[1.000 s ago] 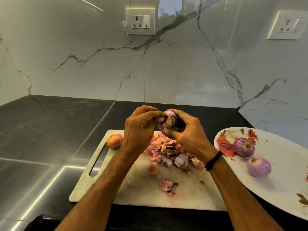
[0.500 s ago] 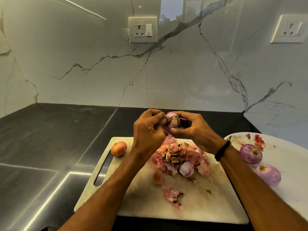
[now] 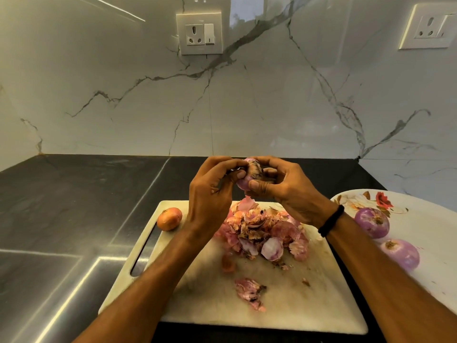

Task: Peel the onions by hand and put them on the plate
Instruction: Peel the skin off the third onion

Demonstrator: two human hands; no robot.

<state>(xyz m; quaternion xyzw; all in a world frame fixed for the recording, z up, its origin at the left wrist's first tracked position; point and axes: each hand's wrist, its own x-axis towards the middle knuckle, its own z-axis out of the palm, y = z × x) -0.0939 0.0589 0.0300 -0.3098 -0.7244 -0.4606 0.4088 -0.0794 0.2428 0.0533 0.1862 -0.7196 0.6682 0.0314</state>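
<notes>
A partly peeled purple onion [image 3: 249, 175] is held in the air above the white cutting board [image 3: 284, 300]. My right hand [image 3: 289, 191] grips it from the right, thumb underneath. My left hand [image 3: 212, 194] pinches its skin at the left side with thumb and curled fingers. One unpeeled orange-brown onion [image 3: 169, 218] lies on the board's far left corner. Two peeled purple onions [image 3: 371, 222] [image 3: 400, 253] lie on the flowered white plate [image 3: 430, 231] at the right.
A heap of onion skins [image 3: 267, 233] covers the board's middle, with loose scraps [image 3: 249, 292] nearer me. The board lies on a black countertop [image 3: 74, 206]. A marble wall with two sockets [image 3: 199, 33] stands behind.
Both hands keep working the skin of the same onion, held at about the same place above the board. The camera has tilted up slightly, so things sit lower in view.
</notes>
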